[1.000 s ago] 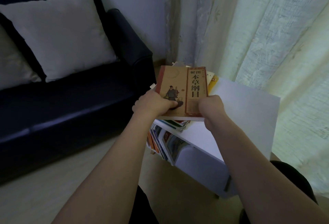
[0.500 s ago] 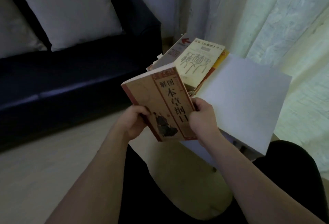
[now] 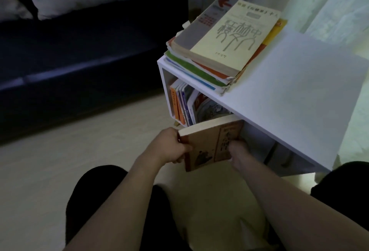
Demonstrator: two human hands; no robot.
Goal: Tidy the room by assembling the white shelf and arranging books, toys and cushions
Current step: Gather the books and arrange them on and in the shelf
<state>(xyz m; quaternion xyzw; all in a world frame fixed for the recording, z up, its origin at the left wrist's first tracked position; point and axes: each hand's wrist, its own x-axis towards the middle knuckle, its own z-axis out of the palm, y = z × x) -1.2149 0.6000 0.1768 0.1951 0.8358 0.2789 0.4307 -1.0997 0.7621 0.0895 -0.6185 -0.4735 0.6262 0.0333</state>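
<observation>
Head view: left hand (image 3: 173, 147) grips the spine edge of a tan book (image 3: 209, 145) with a red title band and a figure drawing; right hand (image 3: 237, 150) pinches its cover, at the white shelf (image 3: 299, 95) opening, beside upright books (image 3: 187, 105).

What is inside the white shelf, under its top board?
Inside the white shelf, a row of upright books stands at the left end. Both hands hold a brown book at the opening. The top board covers the rest of the inside.
</observation>
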